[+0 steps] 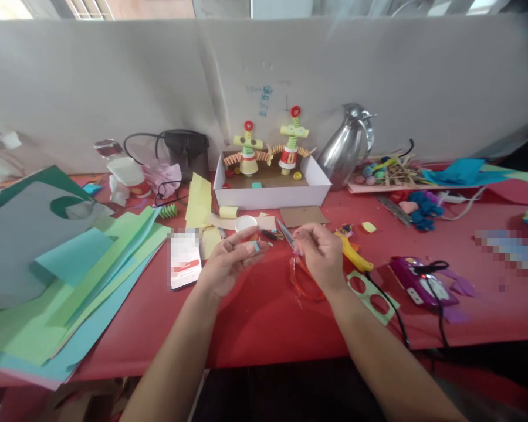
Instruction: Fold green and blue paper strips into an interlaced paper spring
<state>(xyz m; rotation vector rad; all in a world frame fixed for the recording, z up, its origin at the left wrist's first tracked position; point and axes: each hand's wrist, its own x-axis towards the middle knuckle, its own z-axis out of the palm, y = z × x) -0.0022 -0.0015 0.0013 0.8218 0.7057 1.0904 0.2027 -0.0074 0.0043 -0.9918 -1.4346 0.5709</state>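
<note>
Above the red table point(255, 316), we pinch a light, flimsy paper scrap point(256, 246) by its edge in the left hand point(229, 261) (fingertips only); right hand point(321, 255) grips scissors point(286, 233)

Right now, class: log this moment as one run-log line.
left hand: holds paper bit | right hand: holds scissors | below: red table | behind: white box

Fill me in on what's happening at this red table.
A person is doing paper craft. The left hand pinches a small teal paper scrap, while the right hand holds scissors pointed toward it. Behind them, a white box holds two paper figures. Coloured paper sheets are stacked to the left.
</note>
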